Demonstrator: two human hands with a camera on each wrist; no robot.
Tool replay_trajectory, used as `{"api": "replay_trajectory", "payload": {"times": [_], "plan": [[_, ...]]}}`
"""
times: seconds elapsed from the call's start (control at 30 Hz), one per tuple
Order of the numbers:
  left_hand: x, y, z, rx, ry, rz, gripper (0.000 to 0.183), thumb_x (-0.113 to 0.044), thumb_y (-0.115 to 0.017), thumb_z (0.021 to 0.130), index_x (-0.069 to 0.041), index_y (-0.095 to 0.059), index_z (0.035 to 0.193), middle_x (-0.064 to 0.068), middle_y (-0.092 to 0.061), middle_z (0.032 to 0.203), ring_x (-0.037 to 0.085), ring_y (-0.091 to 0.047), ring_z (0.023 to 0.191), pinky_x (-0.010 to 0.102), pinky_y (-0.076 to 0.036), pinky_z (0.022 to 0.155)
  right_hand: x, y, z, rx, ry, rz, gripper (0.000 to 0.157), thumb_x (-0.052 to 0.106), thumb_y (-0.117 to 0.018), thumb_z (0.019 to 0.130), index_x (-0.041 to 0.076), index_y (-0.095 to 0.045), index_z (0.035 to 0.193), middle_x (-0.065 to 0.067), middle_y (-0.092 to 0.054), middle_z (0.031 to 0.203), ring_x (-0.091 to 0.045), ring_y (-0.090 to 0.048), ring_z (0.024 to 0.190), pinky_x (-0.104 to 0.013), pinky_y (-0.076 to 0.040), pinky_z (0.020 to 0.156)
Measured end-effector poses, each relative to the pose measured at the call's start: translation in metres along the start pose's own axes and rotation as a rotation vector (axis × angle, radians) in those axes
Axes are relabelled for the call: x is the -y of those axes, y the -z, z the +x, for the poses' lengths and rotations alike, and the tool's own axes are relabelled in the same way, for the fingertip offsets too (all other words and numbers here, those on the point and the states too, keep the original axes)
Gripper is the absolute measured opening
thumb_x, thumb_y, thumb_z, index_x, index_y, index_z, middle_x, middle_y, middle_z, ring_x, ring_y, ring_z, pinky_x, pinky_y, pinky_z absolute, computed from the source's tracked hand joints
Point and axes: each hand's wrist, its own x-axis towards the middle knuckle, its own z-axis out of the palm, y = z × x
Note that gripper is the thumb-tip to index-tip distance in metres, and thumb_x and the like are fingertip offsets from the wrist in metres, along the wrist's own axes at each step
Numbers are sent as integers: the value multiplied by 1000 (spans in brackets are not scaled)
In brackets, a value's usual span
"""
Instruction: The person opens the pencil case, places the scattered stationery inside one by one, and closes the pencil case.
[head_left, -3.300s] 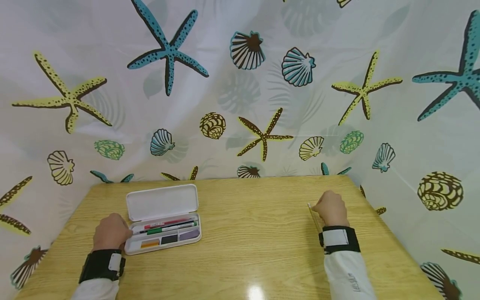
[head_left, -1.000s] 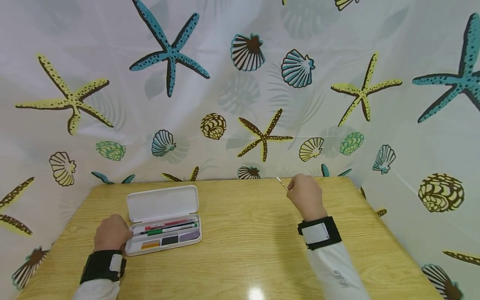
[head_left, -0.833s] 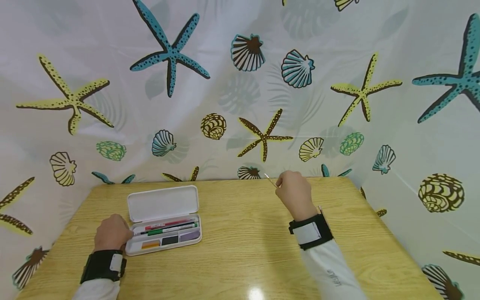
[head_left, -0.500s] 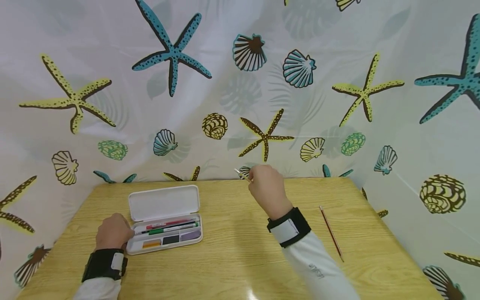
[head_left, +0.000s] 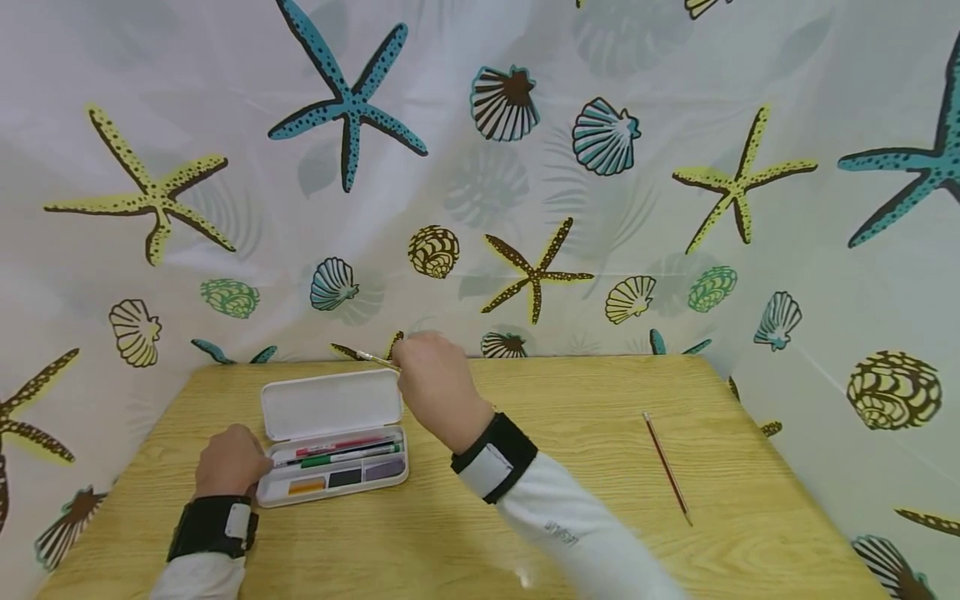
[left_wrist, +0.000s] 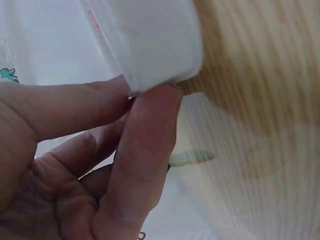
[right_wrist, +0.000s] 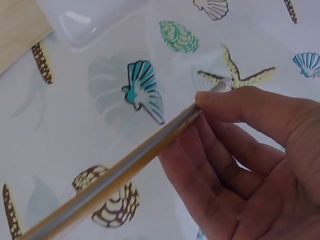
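Note:
My left hand (head_left: 228, 462) pinches the left end of an opened white pencil case (head_left: 330, 403). In the left wrist view, the thumb and a finger grip the corner of the case (left_wrist: 157, 42). My right hand (head_left: 437, 387) holds a gold-and-grey striped pencil (right_wrist: 115, 172) between thumb and fingers, above the table beside the raised lid. The pencil's silver eraser end (head_left: 369, 357) points left, overlapping the lid's upper edge in the head view. Inside the case lie a red pen (head_left: 337, 447), a green-capped pen (head_left: 348, 456), and orange, black and purple blocks in small compartments.
A dark red pencil (head_left: 666, 467) lies on the wooden table (head_left: 585, 492) at the right. Behind and beside the table hangs a white cloth (head_left: 465, 192) printed with starfish and shells.
My right hand has picked up the striped pencil at the right and carried it left to near the case lid, uncovering the dark red pencil. The left hand stays on the case.

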Motion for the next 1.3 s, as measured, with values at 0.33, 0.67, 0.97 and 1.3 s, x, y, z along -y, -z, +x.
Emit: {"api": "replay_trajectory", "payload": {"times": [0.33,0.67,0.97,1.3], "plan": [[-1,2,1,7,4,-6,16,-7,-69,84,5,-66,75,9,-55,65,26,-56,61,33,-41,54,43,-20,10,64,147,-48,9,14,-71,96,19,-77,101,5,-69,90,-10,-66,83,-22,-50,60],[0,1,0,16,22,-31,19,-7,-69,84,1,-62,69,7,-54,60,23,-55,55,31,-40,51,69,-59,11,106,259,-71,11,20,-72,97,21,-76,107,7,-68,93,-6,-64,83,-18,-49,63],[-2,2,-2,10,20,-39,21,-6,-69,84,-1,-60,66,6,-53,58,22,-54,53,30,-39,50,80,-93,12,168,300,-128,12,21,-71,98,25,-75,109,10,-69,96,-5,-63,85,-20,-52,69],[0,2,-2,4,-1,-34,23,-7,-69,84,-3,-61,63,4,-52,56,22,-53,54,30,-39,50,88,-114,12,202,308,-131,6,22,-75,94,26,-76,99,11,-68,88,-3,-62,79,-21,-51,65]]}}
